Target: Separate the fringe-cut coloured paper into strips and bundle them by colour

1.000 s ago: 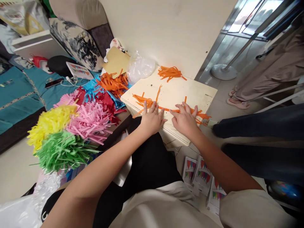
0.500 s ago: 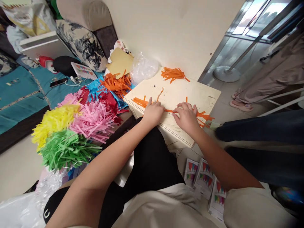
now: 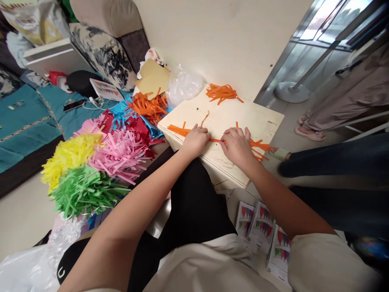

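An orange paper tassel (image 3: 215, 140) lies across the small cream table (image 3: 225, 115), its middle narrowed to a thin twisted strand. My left hand (image 3: 196, 141) is closed on the strand's left part, fingers curled down. To the right, my right hand (image 3: 237, 145) pinches the same strand between thumb and fingers. Cut fringes spread out beyond both hands, flat on the left and splayed past the table's edge on the right. Behind the hands rests a finished-looking orange tassel (image 3: 223, 93), folded and bunched. A short twisted orange strip (image 3: 206, 117) lies nearer the left hand.
Heaped at the left are yellow (image 3: 71, 154), green (image 3: 88, 192), pink (image 3: 120, 156) and orange (image 3: 147, 107) tassels. A clear plastic bag (image 3: 184, 83) touches the table's back corner. Printed packets (image 3: 263, 223) lie on the floor. Other people's legs (image 3: 331, 164) stand at the right.
My right hand has rolled slightly, its fingers curling closer around the strand. My left thumb and fingers have drawn in. The tassel stays in nearly the same place.
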A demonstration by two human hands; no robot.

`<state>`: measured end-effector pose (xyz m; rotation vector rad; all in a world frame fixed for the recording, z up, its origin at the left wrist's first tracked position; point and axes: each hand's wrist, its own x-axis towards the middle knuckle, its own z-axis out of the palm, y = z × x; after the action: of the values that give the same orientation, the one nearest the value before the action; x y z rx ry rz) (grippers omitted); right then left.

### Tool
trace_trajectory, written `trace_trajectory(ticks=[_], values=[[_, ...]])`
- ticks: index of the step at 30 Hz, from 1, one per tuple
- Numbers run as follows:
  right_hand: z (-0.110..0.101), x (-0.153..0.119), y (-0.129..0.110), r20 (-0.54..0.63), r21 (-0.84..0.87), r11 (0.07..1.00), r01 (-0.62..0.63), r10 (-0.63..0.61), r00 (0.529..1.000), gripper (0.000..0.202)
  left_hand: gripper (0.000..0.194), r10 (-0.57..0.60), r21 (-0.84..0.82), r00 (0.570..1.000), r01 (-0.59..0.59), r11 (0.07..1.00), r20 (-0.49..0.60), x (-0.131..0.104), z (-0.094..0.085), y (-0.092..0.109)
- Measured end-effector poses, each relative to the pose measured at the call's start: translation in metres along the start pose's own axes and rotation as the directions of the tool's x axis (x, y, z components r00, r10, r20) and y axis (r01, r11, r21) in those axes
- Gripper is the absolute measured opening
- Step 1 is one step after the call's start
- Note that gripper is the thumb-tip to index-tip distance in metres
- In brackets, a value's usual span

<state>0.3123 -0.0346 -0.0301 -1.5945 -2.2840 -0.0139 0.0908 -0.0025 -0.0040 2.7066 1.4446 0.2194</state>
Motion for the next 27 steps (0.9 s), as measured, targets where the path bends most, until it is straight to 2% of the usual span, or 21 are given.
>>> trace_trajectory(ticks=[5,9,13,21,27], values=[[0.004,0.000,0.002,-0.066,-0.037,0.996,0.075,-0.077,0.995,0.037,0.031,-0.001,-0.019,1.000,0.001,1.000,-0.025,0.001,0.005,-0.002],[0.004,0.001,0.003,-0.045,-0.058,0.997,0.055,-0.057,0.997,0.040,0.023,-0.016,-0.020,0.998,0.015,1.000,-0.058,-0.001,0.005,0.000],[0.006,0.001,0.004,-0.028,-0.049,0.998,0.049,-0.050,0.998,0.039,0.027,-0.026,0.044,0.999,0.028,0.999,-0.038,-0.002,0.004,0.003],[0.009,0.002,0.007,-0.051,-0.044,0.997,0.065,-0.067,0.996,0.037,0.021,0.021,0.105,0.993,-0.008,0.994,-0.119,0.000,0.013,0.004],[0.007,0.001,0.006,-0.035,-0.038,0.996,0.078,-0.080,0.996,0.033,0.026,0.085,0.176,0.986,-0.059,0.983,-0.146,0.001,0.019,0.003]])
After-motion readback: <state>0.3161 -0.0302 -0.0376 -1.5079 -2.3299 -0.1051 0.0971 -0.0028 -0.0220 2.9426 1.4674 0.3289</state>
